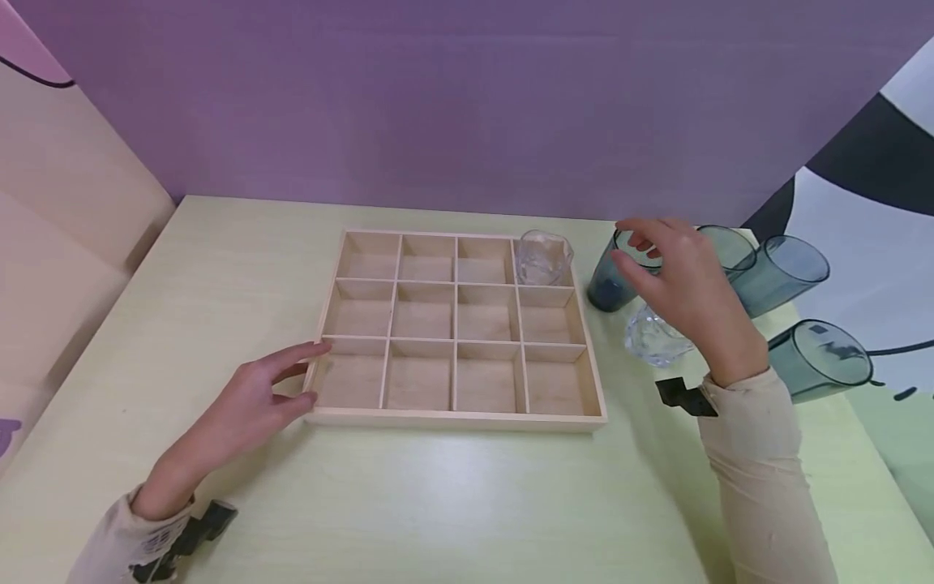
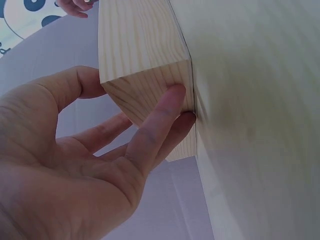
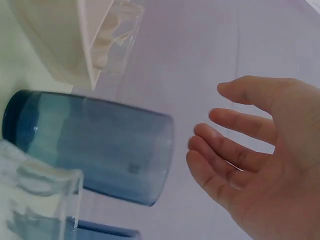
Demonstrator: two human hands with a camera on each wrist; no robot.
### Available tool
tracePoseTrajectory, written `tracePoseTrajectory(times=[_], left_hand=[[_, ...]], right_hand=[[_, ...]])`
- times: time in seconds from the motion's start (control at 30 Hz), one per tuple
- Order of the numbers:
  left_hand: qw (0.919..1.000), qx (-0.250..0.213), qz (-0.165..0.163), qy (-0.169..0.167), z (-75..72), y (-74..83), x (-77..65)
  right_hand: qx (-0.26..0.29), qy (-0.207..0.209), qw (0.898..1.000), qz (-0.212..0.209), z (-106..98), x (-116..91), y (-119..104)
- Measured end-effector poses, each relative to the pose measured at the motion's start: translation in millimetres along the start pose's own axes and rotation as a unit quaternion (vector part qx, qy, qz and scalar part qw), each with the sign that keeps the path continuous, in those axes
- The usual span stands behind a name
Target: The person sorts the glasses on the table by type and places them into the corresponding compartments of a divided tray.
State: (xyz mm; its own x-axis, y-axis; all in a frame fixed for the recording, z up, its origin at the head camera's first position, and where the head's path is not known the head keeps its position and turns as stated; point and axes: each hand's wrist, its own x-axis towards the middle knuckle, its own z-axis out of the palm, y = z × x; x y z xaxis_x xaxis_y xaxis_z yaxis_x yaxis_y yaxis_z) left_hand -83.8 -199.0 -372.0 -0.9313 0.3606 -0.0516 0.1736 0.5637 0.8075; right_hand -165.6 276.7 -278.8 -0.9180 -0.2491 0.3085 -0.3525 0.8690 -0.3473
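Gripping the tray at its eight-o'clock corner is the left hand; the right hand, fingers parted, hovers just beside a blue glass at the tray's two o'clock, its square mark unreadable.

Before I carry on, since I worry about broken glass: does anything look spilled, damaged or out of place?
Nothing stands out: no spill or breakage shows, though hairline cracks might not show. One clear glass sits inside the wooden tray, at its back right corner, and the blue tumbler nearest the tray stands upright.
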Motion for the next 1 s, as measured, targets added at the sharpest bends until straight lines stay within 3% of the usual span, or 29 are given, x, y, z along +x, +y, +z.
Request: tracePoseTrajectory(times=[0.4,1.0], left_hand=[[0.9999,-0.010,0.000,0.007,2.3,-2.1,-1.7],[0.9999,-0.009,-0.005,0.005,0.0,-0.8,-3.6]], right_hand=[[-0.012,0.022,1.000,0.008,8,8,21],[-0.020,-0.046,0.998,0.042,18,13,34]])
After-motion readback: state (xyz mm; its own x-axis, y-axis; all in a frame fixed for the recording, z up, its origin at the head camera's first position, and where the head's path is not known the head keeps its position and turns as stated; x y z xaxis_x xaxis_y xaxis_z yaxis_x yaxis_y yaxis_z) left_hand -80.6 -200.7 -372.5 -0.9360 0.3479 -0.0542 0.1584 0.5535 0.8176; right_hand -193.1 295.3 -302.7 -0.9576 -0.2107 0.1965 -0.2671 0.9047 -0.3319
